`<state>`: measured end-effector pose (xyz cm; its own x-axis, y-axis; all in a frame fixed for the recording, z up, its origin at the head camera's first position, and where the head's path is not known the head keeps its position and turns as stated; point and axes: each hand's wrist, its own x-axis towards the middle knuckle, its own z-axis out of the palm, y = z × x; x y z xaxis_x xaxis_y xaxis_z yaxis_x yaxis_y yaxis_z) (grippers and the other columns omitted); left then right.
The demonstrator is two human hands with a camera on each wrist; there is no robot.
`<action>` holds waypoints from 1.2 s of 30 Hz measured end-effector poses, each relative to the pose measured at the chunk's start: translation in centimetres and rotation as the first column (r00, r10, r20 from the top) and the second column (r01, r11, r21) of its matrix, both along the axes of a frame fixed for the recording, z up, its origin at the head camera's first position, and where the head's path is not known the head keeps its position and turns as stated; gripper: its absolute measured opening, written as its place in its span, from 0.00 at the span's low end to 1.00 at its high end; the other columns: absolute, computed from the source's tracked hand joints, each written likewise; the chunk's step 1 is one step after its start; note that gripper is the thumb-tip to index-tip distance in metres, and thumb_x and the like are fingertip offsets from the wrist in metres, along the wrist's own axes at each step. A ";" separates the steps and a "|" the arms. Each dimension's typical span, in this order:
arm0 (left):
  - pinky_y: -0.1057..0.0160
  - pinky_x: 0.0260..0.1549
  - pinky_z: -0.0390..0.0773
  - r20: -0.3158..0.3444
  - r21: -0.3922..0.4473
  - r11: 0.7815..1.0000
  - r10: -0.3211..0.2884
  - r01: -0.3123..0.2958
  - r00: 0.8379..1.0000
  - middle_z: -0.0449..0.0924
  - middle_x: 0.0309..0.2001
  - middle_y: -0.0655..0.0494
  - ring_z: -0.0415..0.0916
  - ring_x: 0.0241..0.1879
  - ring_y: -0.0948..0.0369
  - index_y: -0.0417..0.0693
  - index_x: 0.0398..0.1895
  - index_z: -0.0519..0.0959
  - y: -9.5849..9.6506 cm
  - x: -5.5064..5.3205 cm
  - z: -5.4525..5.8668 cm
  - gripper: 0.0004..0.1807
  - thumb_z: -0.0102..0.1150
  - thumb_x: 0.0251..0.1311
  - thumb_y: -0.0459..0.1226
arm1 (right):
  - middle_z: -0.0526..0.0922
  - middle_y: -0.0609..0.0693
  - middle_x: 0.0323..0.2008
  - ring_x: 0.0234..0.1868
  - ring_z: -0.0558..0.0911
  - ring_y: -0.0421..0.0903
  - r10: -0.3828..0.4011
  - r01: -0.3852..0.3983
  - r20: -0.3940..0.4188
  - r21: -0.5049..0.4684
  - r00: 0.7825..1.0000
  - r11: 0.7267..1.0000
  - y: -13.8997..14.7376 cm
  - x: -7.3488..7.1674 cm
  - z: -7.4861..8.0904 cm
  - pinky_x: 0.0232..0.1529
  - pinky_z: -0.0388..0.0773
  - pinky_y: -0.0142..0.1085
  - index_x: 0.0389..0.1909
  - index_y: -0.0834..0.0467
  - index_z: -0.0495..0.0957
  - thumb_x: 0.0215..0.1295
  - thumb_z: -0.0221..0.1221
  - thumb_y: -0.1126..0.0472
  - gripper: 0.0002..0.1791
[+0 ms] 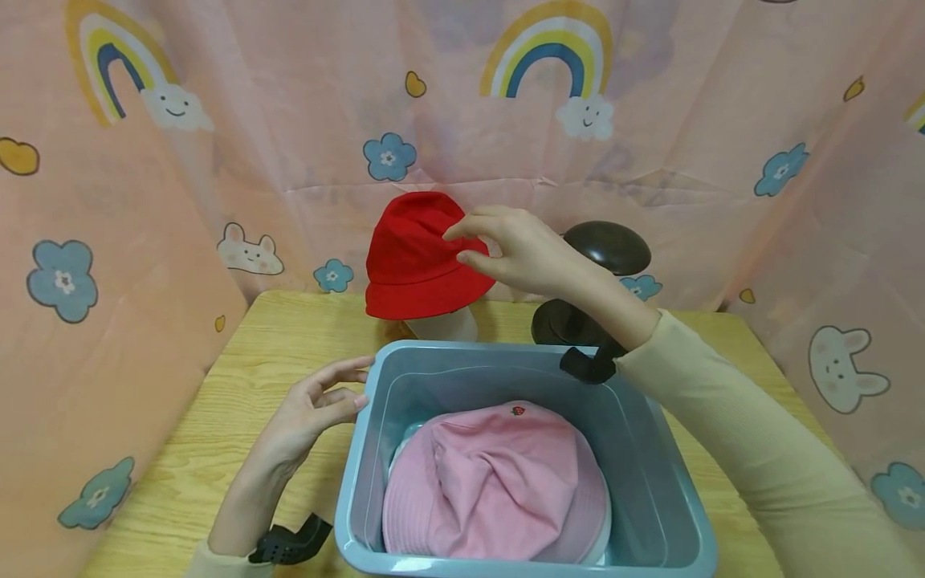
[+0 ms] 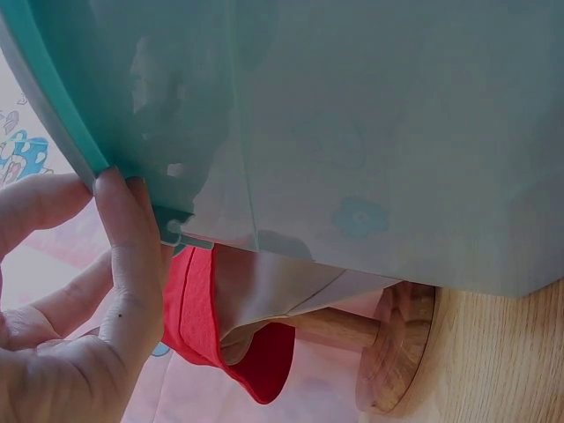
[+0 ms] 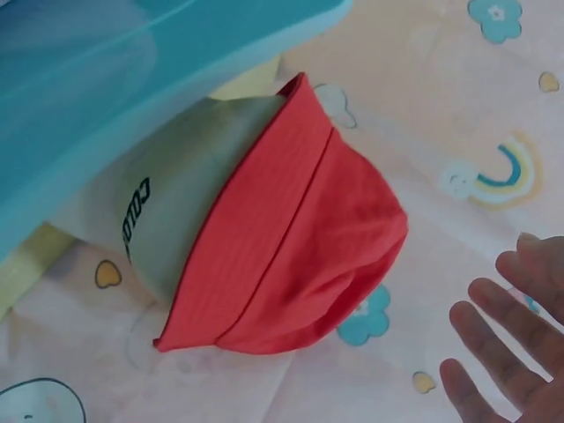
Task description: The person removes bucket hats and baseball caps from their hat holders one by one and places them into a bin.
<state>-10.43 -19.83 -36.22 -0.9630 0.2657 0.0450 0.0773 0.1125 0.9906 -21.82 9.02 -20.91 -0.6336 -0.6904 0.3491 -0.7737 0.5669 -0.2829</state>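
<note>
A red bucket hat (image 1: 419, 257) sits at the back of the table on a stand with a round wooden base (image 2: 401, 348). Beneath its brim a pale piece with dark lettering (image 3: 137, 211) shows. My right hand (image 1: 516, 249) is raised beside the hat, thumb and fingers spread, apart from it in the right wrist view. With relaxed fingers, my left hand (image 1: 311, 413) touches the back left rim of a blue plastic tub (image 1: 347, 474). Inside the tub lies a pink bucket hat (image 1: 506, 482) with a small strawberry mark, over a paler layer at its edge.
Behind the tub on the right stands a dark brown stand with a rounded top (image 1: 607, 247). The tub covers much of the wooden table (image 1: 282, 337). A pink patterned cloth (image 1: 303, 104) hangs close behind and at both sides.
</note>
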 end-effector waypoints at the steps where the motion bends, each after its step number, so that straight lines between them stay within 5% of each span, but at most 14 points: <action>1: 0.61 0.43 0.82 0.001 -0.001 1.000 0.000 0.000 1.000 0.71 0.52 0.51 0.83 0.40 0.63 0.40 0.66 0.66 0.0 0.0 0.0 0.28 0.57 0.63 0.33 | 0.82 0.50 0.48 0.46 0.79 0.46 -0.001 0.001 0.008 -0.010 1.000 1.000 0.0 -0.2 0.0 0.48 0.79 0.38 0.52 0.56 0.79 0.63 0.61 0.60 0.17; 6: 0.62 0.43 0.82 0.000 0.002 1.000 -0.003 0.003 1.000 0.71 0.52 0.52 0.83 0.40 0.64 0.39 0.66 0.66 -0.1 0.0 0.0 0.28 0.57 0.63 0.33 | 0.82 0.53 0.51 0.53 0.79 0.50 -0.029 0.031 0.052 -0.036 0.998 0.999 -0.3 -1.2 0.0 0.54 0.79 0.42 0.53 0.57 0.79 0.63 0.61 0.60 0.17; 17: 0.62 0.43 0.82 0.005 -0.003 1.000 0.000 0.000 1.000 0.72 0.52 0.54 0.83 0.39 0.64 0.39 0.66 0.66 0.0 0.1 0.0 0.28 0.58 0.62 0.33 | 0.82 0.51 0.51 0.50 0.77 0.48 -0.131 0.134 0.094 -0.027 0.987 0.991 -0.9 -3.2 -0.2 0.48 0.81 0.40 0.54 0.56 0.79 0.64 0.60 0.58 0.18; 36: 0.62 0.43 0.82 0.001 -0.002 1.000 -0.004 0.004 1.000 0.72 0.52 0.53 0.83 0.38 0.64 0.39 0.66 0.66 -0.1 0.0 -0.1 0.28 0.58 0.63 0.33 | 0.81 0.54 0.51 0.49 0.78 0.49 -0.191 0.193 0.121 -0.004 0.974 0.981 -2.8 -7.7 -1.4 0.49 0.81 0.40 0.53 0.59 0.79 0.65 0.58 0.59 0.17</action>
